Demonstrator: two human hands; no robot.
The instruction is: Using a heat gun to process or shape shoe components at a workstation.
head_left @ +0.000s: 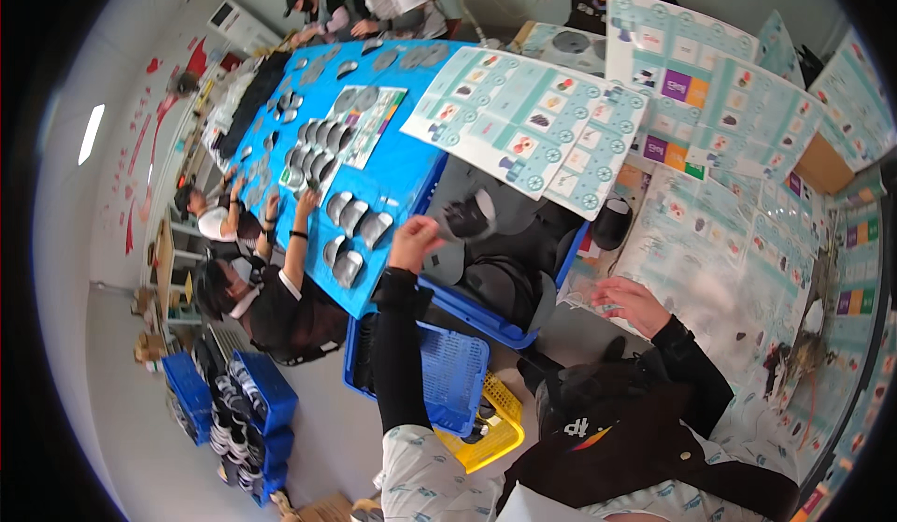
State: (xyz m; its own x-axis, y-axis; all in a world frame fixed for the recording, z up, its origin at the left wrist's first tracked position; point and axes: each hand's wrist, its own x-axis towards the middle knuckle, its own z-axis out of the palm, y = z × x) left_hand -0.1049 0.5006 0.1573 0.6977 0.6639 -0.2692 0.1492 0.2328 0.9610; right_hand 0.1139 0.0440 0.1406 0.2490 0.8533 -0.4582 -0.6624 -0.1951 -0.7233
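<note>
My left hand (pixel 414 243) is held over the near-left side of a blue bin (pixel 486 324), its fingers closed in a pinch. A dark piece with a translucent edge (pixel 472 215) shows beside those fingertips; whether they grip it is hard to tell. Inside the bin lie black and dark grey flat, curved pieces (pixel 505 279). To the right, my right hand (pixel 633 305) hangs by the edge of a table covered in printed sheets, fingers stretched out and nothing visible in them. A black rounded object (pixel 612 223) sits between the bin and that table.
Large printed boards (pixel 523 120) overhang the bin's far side. A blue-topped table (pixel 402 176) carries rows of silvery curved pieces (pixel 313 153). Co-workers sit along its left side and far end. Below the bin are a blue basket (pixel 458 372) and a yellow basket (pixel 505 419).
</note>
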